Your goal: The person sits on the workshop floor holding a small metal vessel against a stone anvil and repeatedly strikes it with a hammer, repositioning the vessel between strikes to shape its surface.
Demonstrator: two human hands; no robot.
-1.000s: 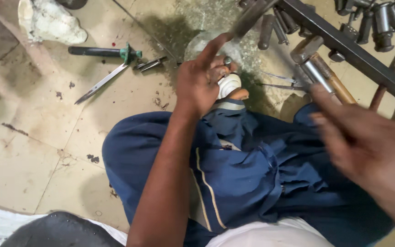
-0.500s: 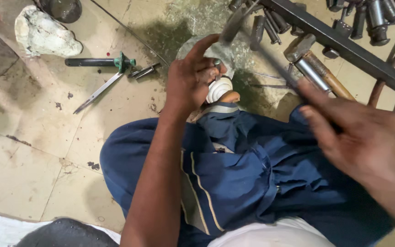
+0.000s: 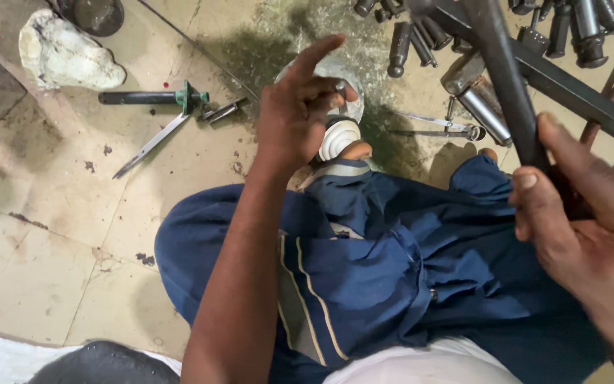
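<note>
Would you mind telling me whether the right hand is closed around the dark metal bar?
Closed: the right hand wraps its fingers and thumb around the dark bar.

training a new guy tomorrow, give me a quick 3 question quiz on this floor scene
1. True or false: the right hand grips a dark metal bar.
2. What colour are the trousers?
3. Near the left hand, the file lies: A) on the floor, B) on the lap, C) in the left hand.

Key: 1 true. 2 blue. 3 A.
</note>
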